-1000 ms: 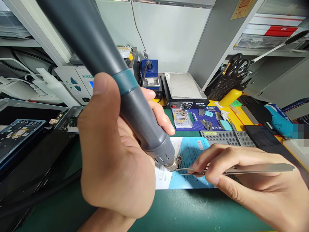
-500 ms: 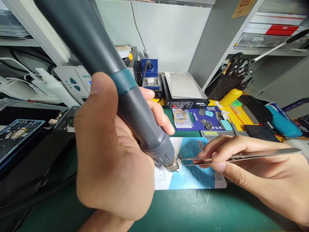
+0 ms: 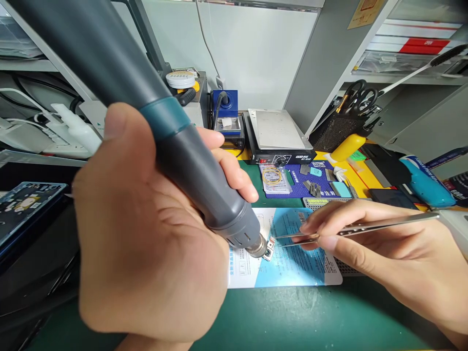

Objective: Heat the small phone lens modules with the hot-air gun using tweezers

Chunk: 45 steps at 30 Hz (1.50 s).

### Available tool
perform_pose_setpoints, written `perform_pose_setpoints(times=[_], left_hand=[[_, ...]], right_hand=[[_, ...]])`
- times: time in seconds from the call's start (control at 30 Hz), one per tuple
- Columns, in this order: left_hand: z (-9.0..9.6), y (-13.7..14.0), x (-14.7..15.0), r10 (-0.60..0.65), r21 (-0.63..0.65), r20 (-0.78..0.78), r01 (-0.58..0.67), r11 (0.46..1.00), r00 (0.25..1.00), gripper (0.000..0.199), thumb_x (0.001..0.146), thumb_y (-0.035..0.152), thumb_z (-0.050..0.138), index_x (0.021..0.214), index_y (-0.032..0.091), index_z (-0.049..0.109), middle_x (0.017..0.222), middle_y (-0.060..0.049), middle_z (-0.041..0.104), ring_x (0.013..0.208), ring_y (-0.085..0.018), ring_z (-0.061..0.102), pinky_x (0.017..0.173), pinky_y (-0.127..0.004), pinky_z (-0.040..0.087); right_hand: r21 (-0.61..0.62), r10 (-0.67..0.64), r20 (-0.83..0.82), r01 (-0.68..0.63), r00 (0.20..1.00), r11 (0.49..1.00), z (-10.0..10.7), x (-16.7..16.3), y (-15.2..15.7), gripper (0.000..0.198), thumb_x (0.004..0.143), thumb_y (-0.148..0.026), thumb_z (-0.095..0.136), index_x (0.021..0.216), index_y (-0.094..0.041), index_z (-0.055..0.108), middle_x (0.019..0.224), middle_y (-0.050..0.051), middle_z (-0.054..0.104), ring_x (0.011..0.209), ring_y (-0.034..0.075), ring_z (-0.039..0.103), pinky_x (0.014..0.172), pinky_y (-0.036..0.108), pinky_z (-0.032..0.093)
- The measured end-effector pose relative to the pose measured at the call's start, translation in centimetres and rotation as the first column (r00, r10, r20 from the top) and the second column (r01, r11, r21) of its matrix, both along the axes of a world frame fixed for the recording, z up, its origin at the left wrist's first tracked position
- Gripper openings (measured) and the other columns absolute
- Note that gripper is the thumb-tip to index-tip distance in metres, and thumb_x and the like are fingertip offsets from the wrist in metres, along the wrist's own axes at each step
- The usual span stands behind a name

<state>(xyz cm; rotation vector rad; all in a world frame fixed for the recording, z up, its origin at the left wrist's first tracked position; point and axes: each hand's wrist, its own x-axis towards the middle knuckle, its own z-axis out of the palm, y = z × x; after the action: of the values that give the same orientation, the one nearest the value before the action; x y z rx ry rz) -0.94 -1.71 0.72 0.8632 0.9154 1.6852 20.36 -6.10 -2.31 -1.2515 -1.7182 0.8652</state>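
My left hand (image 3: pixel 153 234) is wrapped round a dark grey hot air gun (image 3: pixel 197 170) with a teal ring, its metal nozzle pointing down to the right. Right at the nozzle lies a small metallic part (image 3: pixel 269 249), partly hidden by it; its exact kind I cannot make out. The part rests on a blue and white printed card (image 3: pixel 292 268). Between thumb and fingers, my right hand (image 3: pixel 358 234) grips steel tweezers (image 3: pixel 380 224). Their two tips are apart, just right of the small part, with nothing visible between them.
A flat heating plate (image 3: pixel 280 129) stands behind the card, near a blue soldering stand (image 3: pixel 226 109). Blades and small pads lie on a purple mat (image 3: pixel 298 187). An opened phone (image 3: pixel 29 204) lies at left. A mesh holder (image 3: pixel 336 126) with scissors stands at right.
My left hand and the hot air gun have shifted left and come closer to the camera. The tweezers have tilted a little, their tips slightly further apart. The small part stays on the card.
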Motion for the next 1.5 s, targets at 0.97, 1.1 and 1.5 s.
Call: perform_pose_setpoints(times=[0.97,1.1,1.5], left_hand=[[-0.3,-0.4,0.2,0.056,0.041,0.064,-0.058,0.997,0.996,0.051,0.095,0.066,0.044,0.078,0.020,0.059,0.063,-0.003,0.052,0.057,-0.023,0.060,0.063,-0.045,0.054],[0.1,-0.1,0.3,0.063,0.027,0.080,-0.066,0.997,0.995,0.053,0.094,0.068,0.043,0.077,0.020,0.058,0.066,-0.003,0.051,0.055,-0.022,0.059,0.062,-0.044,0.054],[0.0,0.1,0.7,0.085,0.065,0.019,-0.086,0.994,0.996,0.053,0.092,0.070,0.045,0.077,0.021,0.055,0.057,-0.003,0.050,0.051,-0.025,0.058,0.056,-0.047,0.054]], right_hand=[[-0.077,0.008,-0.044,-0.011,0.999,0.997,-0.6,-0.9,-0.2,0.002,0.085,-0.025,0.080,0.087,-0.025,0.081,0.096,0.004,0.079,0.087,0.022,0.077,0.073,0.025,0.067],[-0.037,0.018,-0.077,-0.021,0.997,0.999,-1.0,-1.0,-0.3,0.003,0.084,-0.027,0.081,0.086,-0.026,0.081,0.093,0.004,0.078,0.083,0.025,0.077,0.068,0.028,0.068],[-0.032,0.054,-0.119,-0.058,0.991,0.998,-1.1,-1.4,0.0,0.009,0.080,-0.026,0.083,0.088,-0.027,0.081,0.090,0.005,0.077,0.079,0.026,0.077,0.064,0.029,0.068]])
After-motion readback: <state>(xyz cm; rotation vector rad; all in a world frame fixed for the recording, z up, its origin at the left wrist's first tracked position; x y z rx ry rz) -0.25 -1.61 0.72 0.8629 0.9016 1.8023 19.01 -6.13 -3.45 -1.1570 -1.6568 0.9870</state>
